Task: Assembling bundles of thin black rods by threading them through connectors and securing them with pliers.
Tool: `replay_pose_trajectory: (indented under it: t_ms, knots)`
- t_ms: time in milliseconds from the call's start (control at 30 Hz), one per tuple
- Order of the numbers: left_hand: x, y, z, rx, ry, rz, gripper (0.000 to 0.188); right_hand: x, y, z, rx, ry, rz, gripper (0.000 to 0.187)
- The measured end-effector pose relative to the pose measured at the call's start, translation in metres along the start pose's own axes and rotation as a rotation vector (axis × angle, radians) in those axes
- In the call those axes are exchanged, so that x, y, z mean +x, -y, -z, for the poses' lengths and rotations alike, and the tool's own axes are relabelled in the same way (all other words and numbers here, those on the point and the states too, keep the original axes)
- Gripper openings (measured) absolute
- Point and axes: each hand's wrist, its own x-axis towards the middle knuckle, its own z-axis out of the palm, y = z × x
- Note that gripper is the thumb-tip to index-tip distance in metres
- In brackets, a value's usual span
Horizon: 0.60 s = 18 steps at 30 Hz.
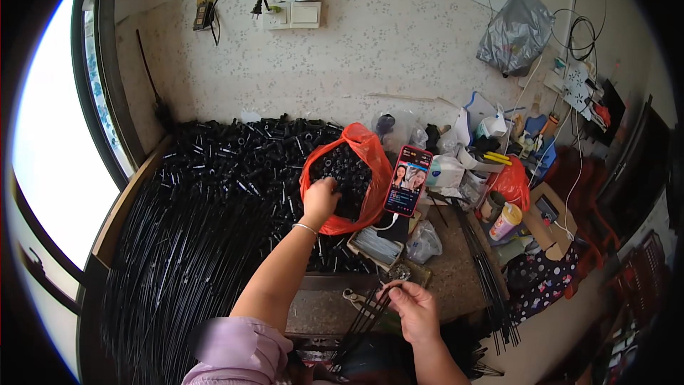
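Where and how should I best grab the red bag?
Probably by the gathered folds at the far rim, coming from above. The red bag gapes open around black parts; those folds bunch up, offering something to pinch. The left hand reaches in at the near left, and the phone crowds the right side.

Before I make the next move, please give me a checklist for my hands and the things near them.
1. Red bag open at the top: ok.
2. Left hand inside the bag's mouth: ok.
3. Left hand holding a black part: cannot tell, its grip is hidden.
4. Right hand pinching thin black rods: ok.
5. Phone well apart from the bag: not ok, right beside it.
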Motion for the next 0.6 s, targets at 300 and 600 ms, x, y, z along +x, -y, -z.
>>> replay_pose_trajectory:
  t_ms: [300,600]
  knots:
    - [-0.132,-0.08,0.112,-1.887,0.35,0.698,0.007,-0.048,-0.026,-0.037,0.067,0.146,0.067,0.01]
    - [-0.22,-0.086,0.214,-2.051,0.369,0.397,0.013,-0.12,-0.053,-0.101,0.166,0.322,0.113,0.015]
